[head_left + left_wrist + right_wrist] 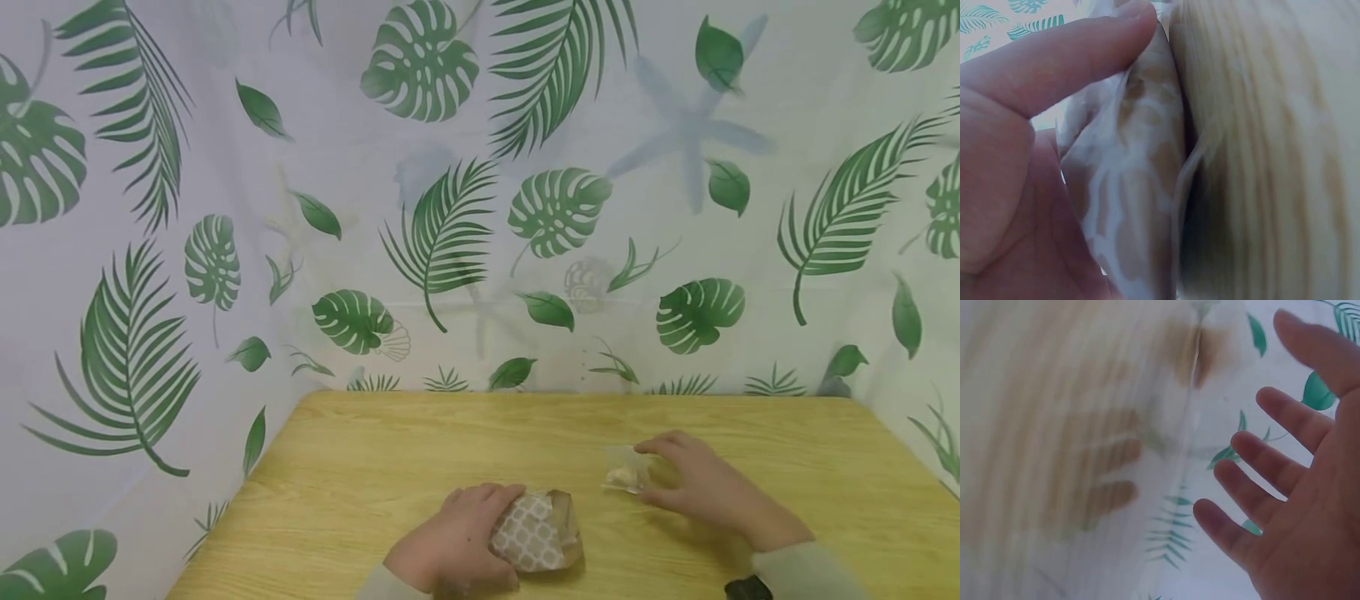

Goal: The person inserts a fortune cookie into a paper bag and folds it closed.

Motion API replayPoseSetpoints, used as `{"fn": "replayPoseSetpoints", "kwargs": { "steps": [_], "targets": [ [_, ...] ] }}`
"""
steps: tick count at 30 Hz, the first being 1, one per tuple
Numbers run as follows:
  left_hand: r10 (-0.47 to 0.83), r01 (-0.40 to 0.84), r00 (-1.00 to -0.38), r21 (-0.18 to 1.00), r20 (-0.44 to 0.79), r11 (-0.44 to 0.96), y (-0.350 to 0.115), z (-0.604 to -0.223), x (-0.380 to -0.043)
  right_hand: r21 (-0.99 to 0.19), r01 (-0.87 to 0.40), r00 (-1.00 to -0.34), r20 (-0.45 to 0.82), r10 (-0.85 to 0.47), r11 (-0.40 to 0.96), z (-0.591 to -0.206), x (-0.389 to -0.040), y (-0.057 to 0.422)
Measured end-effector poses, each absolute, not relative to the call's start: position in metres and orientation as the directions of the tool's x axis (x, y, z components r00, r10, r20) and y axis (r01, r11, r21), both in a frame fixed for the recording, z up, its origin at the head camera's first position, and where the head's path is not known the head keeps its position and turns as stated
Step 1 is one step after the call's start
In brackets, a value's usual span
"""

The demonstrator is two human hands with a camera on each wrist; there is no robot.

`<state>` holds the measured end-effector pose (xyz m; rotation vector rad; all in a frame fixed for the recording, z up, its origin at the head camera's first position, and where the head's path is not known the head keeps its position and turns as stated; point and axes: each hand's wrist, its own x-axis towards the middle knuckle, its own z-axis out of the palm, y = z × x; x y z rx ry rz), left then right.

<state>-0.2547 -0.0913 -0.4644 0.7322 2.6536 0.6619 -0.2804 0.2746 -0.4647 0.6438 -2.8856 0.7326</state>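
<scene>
In the head view, a small brown paper bag (528, 533) with a white ring pattern lies near the table's front. My left hand (468, 537) grips its left side, and the left wrist view shows the thumb across the patterned paper (1138, 187). Further back and to the right is a small clear packet (624, 477) with something pale inside. Beside this packet is my right hand (705, 492), thumb and fingers apart. From the right wrist, the fingers look spread and nothing is held in them; the packet cannot be made out there.
Both things lie on a wood-grain table (360, 450). White cloth (480, 250) printed with green leaves hangs behind the table and at its sides. A dark object (747, 587) sits at the right wrist, by the pale sleeve (806, 571).
</scene>
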Motion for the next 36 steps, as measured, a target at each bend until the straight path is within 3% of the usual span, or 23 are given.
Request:
{"fn": "replayPoseSetpoints", "kwargs": {
  "steps": [14, 36],
  "targets": [
    [0.543, 0.404, -0.822, 0.497, -0.172, 0.768, -0.093, -0.462, -0.254, -0.490, -0.355, -0.917, 0.018, -0.397, 0.796, -0.475, -0.299, 0.280],
    [0.561, 0.425, -0.812, 0.494, -0.164, 0.759, -0.092, -0.464, -0.255, -0.412, -0.364, -0.919, 0.012, -0.395, 0.835, -0.478, -0.312, 0.278]
  ]
}}
